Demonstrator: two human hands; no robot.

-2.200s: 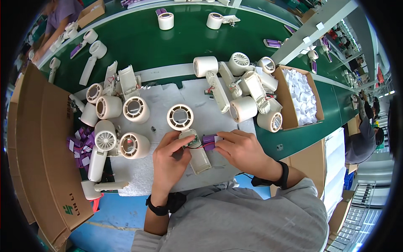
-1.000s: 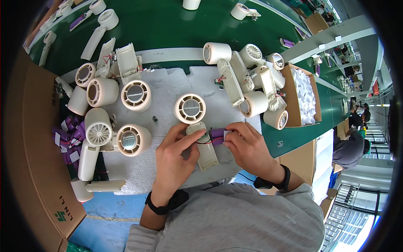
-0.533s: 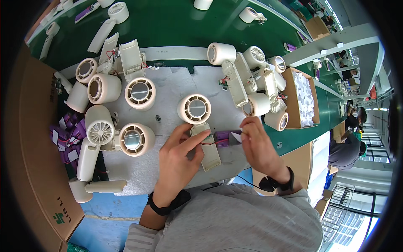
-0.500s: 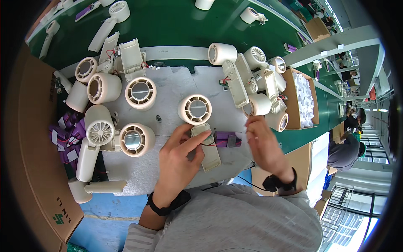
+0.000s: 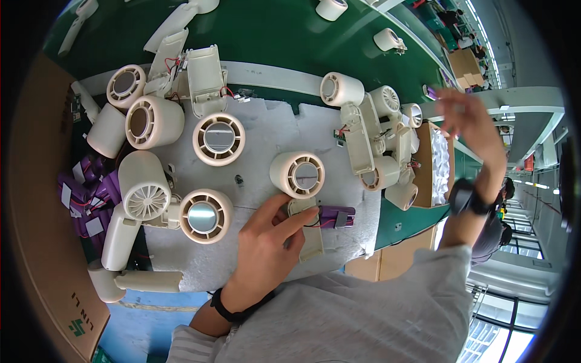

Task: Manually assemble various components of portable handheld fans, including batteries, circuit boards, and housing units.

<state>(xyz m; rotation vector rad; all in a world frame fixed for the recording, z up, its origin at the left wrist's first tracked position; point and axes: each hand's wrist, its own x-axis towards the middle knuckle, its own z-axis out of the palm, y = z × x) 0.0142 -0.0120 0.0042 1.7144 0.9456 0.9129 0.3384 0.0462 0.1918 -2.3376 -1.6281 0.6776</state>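
My left hand is closed on the pale handle of a handheld fan, its thumb and fingers pinching the handle's upper part. That fan's round head lies just beyond, its ringed face with a shiny disc turned up. Beside the handle, a purple battery with a grey patch rests on the foam sheet, red wire running toward the handle. My right hand is raised at the far right, away from the fan. Its fingers look apart and hold nothing visible, though they are somewhat blurred.
Several fan heads and opened handles crowd the foam's left and right sides. Purple batteries are heaped beside a tall cardboard wall. A carton of white pieces stands right. More fans lie on the green surface beyond.
My right hand has moved up and away to the right from beside the fan parts. My left hand keeps its grip on the handle. The whole view has shifted slightly.
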